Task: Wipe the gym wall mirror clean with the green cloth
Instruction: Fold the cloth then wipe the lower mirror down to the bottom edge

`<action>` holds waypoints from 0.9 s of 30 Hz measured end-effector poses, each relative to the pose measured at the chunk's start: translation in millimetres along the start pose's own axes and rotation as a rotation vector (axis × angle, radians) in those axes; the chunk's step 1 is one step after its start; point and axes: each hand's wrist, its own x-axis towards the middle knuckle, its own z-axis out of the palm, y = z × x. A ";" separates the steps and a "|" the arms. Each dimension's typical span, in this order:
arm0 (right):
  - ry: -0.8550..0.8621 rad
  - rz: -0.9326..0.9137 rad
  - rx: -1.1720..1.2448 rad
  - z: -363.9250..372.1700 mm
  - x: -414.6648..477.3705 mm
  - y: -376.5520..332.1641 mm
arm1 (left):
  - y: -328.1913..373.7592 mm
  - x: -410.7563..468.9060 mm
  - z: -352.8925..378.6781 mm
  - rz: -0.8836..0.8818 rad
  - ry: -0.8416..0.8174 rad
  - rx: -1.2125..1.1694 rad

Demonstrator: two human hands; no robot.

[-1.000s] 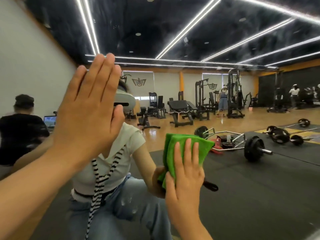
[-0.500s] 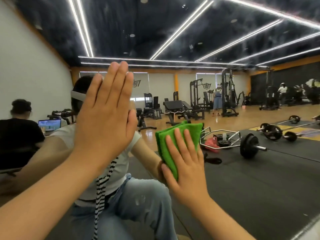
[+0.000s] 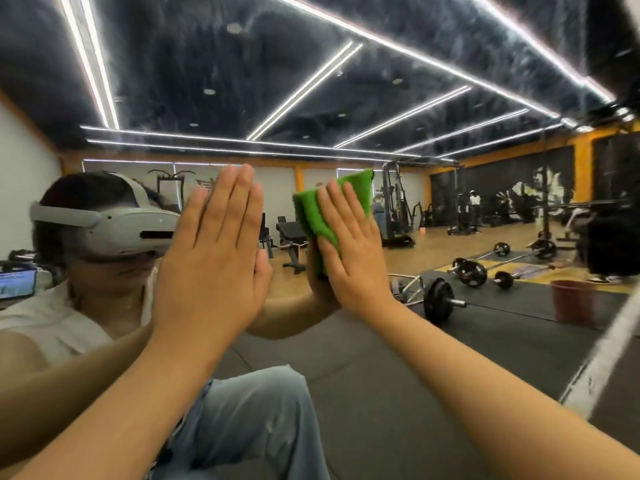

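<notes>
The wall mirror (image 3: 346,81) fills nearly the whole view and shows streaks and smears across its upper part. My right hand (image 3: 353,251) presses the folded green cloth (image 3: 318,216) flat against the glass, fingers spread over it, the cloth's top sticking out above my fingertips. My left hand (image 3: 214,251) lies flat on the mirror beside it, palm on the glass, fingers together and holding nothing. My own reflection, kneeling with a headset, shows behind both hands.
The mirror's edge (image 3: 609,348) runs diagonally at the lower right. Reflected in the glass are barbells (image 3: 440,299), weight machines, a red-brown bucket (image 3: 571,299), people at the far wall and a laptop (image 3: 17,282) at the left.
My right hand has slid the green cloth upward on the glass. My left hand stays pressed flat on the mirror, and the view has tilted up.
</notes>
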 end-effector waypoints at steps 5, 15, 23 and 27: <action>0.095 0.320 0.078 -6.8 15.0 20.0 | -0.2 0.0 1.9 -0.001 0.021 -0.014; 0.126 0.198 0.114 -13.8 75.9 21.5 | -3.9 0.4 1.7 -0.001 0.039 -0.074; 0.037 0.229 0.061 -16.5 7.0 29.9 | -1.6 1.1 0.0 -0.015 -0.041 -0.021; -0.068 0.020 0.054 -27.7 42.6 40.9 | 1.0 3.2 -0.8 -0.061 -0.096 -0.025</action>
